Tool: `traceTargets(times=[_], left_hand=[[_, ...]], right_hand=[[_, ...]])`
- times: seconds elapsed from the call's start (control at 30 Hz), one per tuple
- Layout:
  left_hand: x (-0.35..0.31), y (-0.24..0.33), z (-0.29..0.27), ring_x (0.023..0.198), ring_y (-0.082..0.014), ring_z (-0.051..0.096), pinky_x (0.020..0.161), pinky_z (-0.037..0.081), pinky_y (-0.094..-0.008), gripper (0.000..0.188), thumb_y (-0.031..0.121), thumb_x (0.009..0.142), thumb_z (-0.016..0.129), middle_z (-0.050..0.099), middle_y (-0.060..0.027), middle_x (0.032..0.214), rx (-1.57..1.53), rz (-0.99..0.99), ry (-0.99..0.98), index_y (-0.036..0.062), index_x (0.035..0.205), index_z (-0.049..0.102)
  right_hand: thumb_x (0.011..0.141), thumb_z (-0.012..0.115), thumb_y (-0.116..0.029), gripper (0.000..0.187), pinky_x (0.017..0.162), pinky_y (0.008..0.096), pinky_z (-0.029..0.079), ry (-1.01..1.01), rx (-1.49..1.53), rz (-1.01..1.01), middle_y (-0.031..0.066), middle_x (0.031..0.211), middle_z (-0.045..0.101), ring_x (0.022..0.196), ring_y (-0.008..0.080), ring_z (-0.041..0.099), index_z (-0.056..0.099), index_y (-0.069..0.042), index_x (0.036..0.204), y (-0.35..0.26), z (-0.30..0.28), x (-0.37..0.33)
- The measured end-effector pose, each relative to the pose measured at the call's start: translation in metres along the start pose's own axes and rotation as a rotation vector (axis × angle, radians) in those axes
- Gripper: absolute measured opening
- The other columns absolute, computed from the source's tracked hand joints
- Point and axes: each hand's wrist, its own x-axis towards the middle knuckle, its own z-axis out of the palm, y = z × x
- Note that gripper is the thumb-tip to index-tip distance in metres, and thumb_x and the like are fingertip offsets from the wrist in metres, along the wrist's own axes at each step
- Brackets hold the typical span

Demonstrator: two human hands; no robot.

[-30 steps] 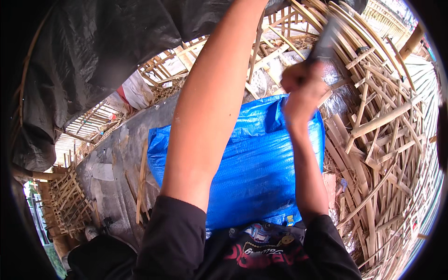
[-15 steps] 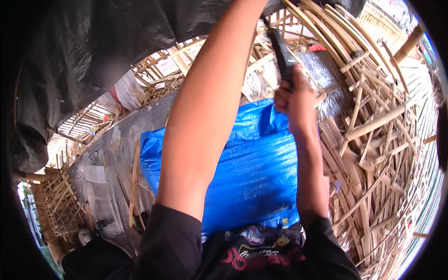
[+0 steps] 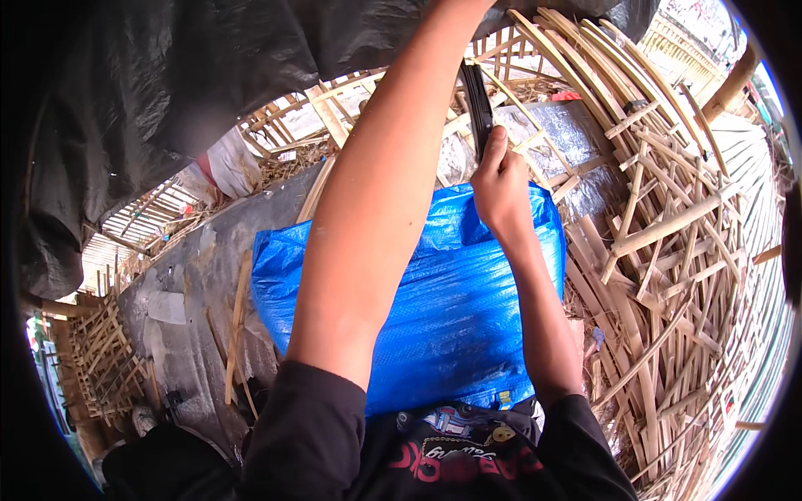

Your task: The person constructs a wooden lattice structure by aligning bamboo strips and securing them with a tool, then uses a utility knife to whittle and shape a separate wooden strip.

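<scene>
My right hand (image 3: 501, 179) is closed around a long, narrow black tool (image 3: 478, 104), thumb along its top side; its exact kind cannot be made out. The tool points up and away, close beside my left forearm (image 3: 368, 200). That forearm stretches up across the view and leaves it at the top edge, so my left hand is out of sight. Under both arms a blue woven plastic sheet (image 3: 451, 317) covers my lap. A thin pale bamboo strip (image 3: 522, 108) runs just right of the tool.
Split bamboo sticks (image 3: 652, 250) lie in a tangled heap on my right, with long curved strips (image 3: 576, 50) above. Black sheeting (image 3: 167, 100) hangs at the upper left. Grey sheeting (image 3: 200, 242) spreads on the left, near a bamboo lattice (image 3: 104, 359). A silvery sheet (image 3: 576, 134) lies beyond.
My right hand has moved left with the black tool, which now stands more upright and nearer my left forearm. The left forearm has shifted slightly right.
</scene>
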Motion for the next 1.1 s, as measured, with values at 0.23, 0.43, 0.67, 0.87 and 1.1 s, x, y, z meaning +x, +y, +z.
traceTargets(times=[0.23,0.43,0.67,0.87,1.1], left_hand=[[0.001,0.010,-0.014,0.039,-0.0097,0.038,0.040,0.030,-0.0276,0.060,0.042,0.105,0.037,0.040,0.0031,0.049,-0.165,-0.109,0.011,0.0113,0.054,0.040],[0.002,-0.005,-0.007,0.040,-0.0142,0.042,0.045,0.033,-0.0341,0.064,0.043,0.106,0.033,0.040,-0.0021,0.045,0.207,0.203,0.072,0.0076,0.053,0.042],[0.010,0.005,-0.051,0.032,-0.0096,0.029,0.032,0.025,-0.0266,0.061,0.048,0.105,0.034,0.032,0.0035,0.044,-0.209,-0.010,0.025,0.0164,0.052,0.033],[0.010,0.007,-0.073,0.031,-0.0105,0.027,0.031,0.025,-0.0273,0.057,0.045,0.105,0.034,0.030,0.0027,0.045,-0.265,-0.048,0.081,0.0154,0.057,0.034],[-0.001,0.024,-0.080,0.033,-0.0092,0.027,0.031,0.025,-0.0261,0.056,0.045,0.105,0.035,0.028,0.0031,0.046,-0.340,-0.069,0.058,0.0163,0.058,0.030]], right_hand=[[0.103,0.038,-0.051,0.068,0.048,0.0428,0.040,0.166,-0.017,0.154,0.0127,0.051,0.054,0.048,0.0257,0.055,0.057,0.001,0.063,-0.050,-0.055,0.002],[0.103,0.025,-0.060,0.064,0.051,0.0302,0.037,0.241,0.337,-0.036,0.0033,0.056,0.045,0.051,0.0161,0.043,0.044,-0.008,0.070,-0.022,0.002,-0.005],[0.104,0.038,-0.033,0.057,0.057,0.0553,0.047,0.043,-0.271,-0.195,0.0299,0.061,0.058,0.057,0.0493,0.059,0.061,0.006,0.069,-0.019,0.018,-0.006],[0.102,0.037,-0.052,0.069,0.059,0.0498,0.049,-0.010,-0.275,0.015,0.0271,0.065,0.062,0.060,0.0416,0.063,0.065,0.008,0.081,-0.040,-0.038,0.027],[0.103,0.026,-0.059,0.062,0.051,0.0282,0.036,0.223,0.804,-0.100,0.0012,0.056,0.039,0.053,0.0142,0.044,0.041,-0.009,0.069,-0.079,-0.042,-0.003]])
